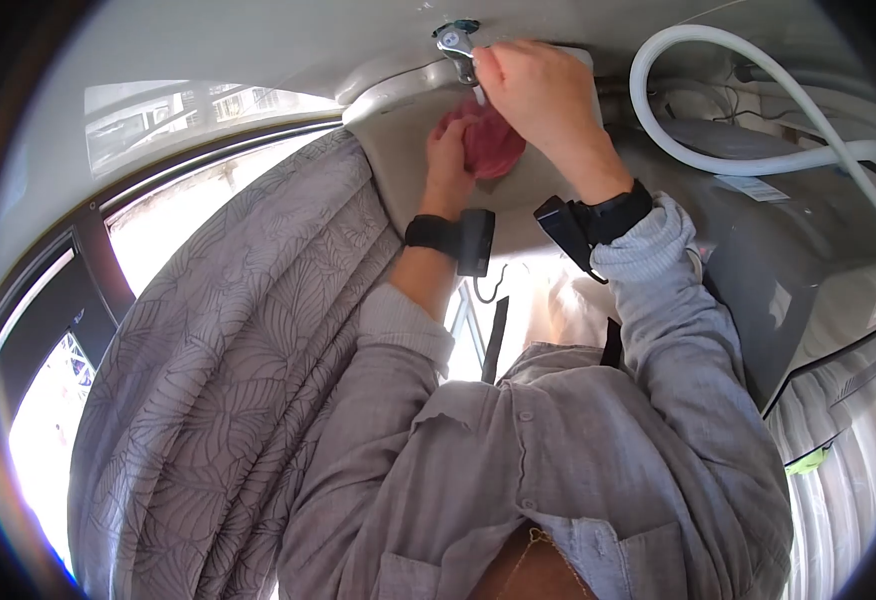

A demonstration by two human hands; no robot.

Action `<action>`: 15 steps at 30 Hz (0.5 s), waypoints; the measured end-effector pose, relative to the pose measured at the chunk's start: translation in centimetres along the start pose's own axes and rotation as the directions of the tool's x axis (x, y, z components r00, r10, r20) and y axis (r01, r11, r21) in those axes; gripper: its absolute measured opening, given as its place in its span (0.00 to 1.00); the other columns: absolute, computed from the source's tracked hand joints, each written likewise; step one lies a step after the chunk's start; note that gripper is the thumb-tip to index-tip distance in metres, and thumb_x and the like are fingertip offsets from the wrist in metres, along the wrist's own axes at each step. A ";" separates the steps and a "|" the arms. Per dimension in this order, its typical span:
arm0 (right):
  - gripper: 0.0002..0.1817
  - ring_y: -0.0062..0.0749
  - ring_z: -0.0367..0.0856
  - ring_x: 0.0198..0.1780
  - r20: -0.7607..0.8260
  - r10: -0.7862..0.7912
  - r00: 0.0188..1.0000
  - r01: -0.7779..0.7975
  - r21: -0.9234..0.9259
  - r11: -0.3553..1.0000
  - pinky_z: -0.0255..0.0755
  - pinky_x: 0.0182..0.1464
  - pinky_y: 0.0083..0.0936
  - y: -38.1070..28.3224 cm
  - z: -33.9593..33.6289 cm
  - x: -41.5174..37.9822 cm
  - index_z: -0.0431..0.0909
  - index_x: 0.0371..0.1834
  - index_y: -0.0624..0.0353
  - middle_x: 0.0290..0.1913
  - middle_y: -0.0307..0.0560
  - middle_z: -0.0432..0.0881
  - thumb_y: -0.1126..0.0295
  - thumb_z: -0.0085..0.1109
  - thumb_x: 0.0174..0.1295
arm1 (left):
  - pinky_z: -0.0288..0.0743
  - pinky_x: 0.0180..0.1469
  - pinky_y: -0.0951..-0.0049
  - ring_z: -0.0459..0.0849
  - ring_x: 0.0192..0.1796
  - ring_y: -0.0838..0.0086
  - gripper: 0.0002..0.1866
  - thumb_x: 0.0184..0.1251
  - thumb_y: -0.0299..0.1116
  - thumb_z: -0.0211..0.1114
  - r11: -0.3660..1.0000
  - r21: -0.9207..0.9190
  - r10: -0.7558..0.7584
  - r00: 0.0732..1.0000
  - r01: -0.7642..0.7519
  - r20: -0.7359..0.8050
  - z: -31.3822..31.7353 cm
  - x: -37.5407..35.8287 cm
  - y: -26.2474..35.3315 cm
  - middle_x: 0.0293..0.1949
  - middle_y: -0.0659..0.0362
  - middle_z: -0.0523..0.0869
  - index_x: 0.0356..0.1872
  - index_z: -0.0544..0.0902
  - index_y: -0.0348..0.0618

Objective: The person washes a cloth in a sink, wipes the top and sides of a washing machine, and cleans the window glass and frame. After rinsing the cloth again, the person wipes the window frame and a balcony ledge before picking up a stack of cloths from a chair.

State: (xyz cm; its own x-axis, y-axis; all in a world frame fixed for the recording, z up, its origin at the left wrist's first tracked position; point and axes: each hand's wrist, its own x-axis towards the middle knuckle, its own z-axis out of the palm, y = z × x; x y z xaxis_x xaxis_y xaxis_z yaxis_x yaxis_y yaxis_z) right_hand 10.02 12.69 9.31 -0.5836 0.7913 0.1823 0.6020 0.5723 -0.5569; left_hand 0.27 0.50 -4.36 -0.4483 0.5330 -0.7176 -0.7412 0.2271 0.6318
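Note:
A small metal tap with a round blue-marked cap (454,40) juts from the pale wall at the top centre. My right hand (538,95) is closed at the tap's right side, its fingers curled against the metal; what lies inside them is hidden. Just below the tap, my left hand (448,160) holds a crumpled dark pink thing (494,142), with the fingers pressed on its upper left side. The pink thing touches or nearly touches the underside of my right hand.
A patterned grey curtain (228,350) hangs at the left beside a dark-framed window (93,250). At the upper right, a white hose (718,160) loops over a large grey appliance (798,240). Striped light fabric (848,520) is at the lower right.

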 end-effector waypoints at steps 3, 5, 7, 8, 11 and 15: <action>0.20 0.42 0.80 0.30 0.098 0.015 0.995 -0.007 -0.076 0.997 0.72 0.35 0.31 -2.5 2.1 -0.1 0.80 0.28 0.60 0.25 0.49 0.80 0.54 0.51 0.64 | 0.78 0.53 0.59 0.80 0.53 0.65 0.14 0.67 0.33 0.52 0.990 -0.100 -0.090 0.994 0.097 0.068 -0.8 -1.5 0.4 0.51 0.55 0.80 0.51 0.75 0.41; 0.19 0.38 0.81 0.32 0.248 0.094 0.964 -0.171 0.309 0.936 0.72 0.37 0.28 -1.3 2.3 0.2 0.80 0.30 0.61 0.26 0.48 0.80 0.54 0.52 0.64 | 0.77 0.54 0.59 0.80 0.54 0.64 0.15 0.69 0.36 0.50 0.968 -0.180 -0.155 0.982 0.173 0.111 -0.6 -4.2 1.6 0.52 0.55 0.80 0.52 0.74 0.42; 0.19 0.29 0.80 0.46 0.398 0.003 0.917 -0.279 0.639 0.716 0.70 0.49 0.23 1.0 2.4 -0.7 0.79 0.46 0.60 0.39 0.48 0.82 0.56 0.55 0.64 | 0.77 0.55 0.59 0.80 0.54 0.63 0.17 0.69 0.38 0.50 0.939 -0.253 -0.213 0.971 0.233 0.107 0.4 -7.4 3.3 0.53 0.54 0.79 0.53 0.74 0.41; 0.21 0.33 0.78 0.49 0.296 0.109 0.949 -0.279 0.621 0.732 0.71 0.50 0.26 2.1 3.5 -2.5 0.77 0.50 0.59 0.42 0.49 0.81 0.55 0.56 0.63 | 0.76 0.55 0.59 0.80 0.54 0.63 0.17 0.68 0.37 0.52 0.931 -0.275 -0.211 0.968 0.241 0.135 -0.1 -8.4 3.6 0.54 0.54 0.79 0.54 0.73 0.42; 0.29 0.38 0.74 0.56 0.271 0.380 0.885 -0.439 0.758 0.483 0.71 0.54 0.32 3.5 5.4 -6.7 0.70 0.60 0.57 0.51 0.50 0.77 0.53 0.60 0.59 | 0.75 0.55 0.59 0.79 0.55 0.63 0.20 0.65 0.36 0.56 0.913 -0.315 -0.201 0.958 0.258 0.204 -0.6 -10.8 4.5 0.55 0.55 0.78 0.57 0.72 0.44; 0.29 0.34 0.73 0.57 0.689 0.125 0.714 -0.612 0.701 -0.365 0.71 0.55 0.31 1.6 2.4 -8.9 0.69 0.61 0.56 0.52 0.48 0.77 0.58 0.63 0.57 | 0.75 0.56 0.60 0.79 0.55 0.64 0.21 0.64 0.37 0.56 0.904 -0.269 -0.250 0.921 0.333 0.299 -0.7 -13.1 5.3 0.55 0.56 0.78 0.58 0.72 0.44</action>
State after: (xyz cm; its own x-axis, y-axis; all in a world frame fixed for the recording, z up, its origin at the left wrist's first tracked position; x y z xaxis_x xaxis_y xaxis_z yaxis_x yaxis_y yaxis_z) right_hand 14.91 6.03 4.84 -0.7168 0.4885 -0.4975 -0.2449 -0.8444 -0.4764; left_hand 1.85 -5.80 8.20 -0.0782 0.6778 -0.7310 -0.9536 0.1630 0.2532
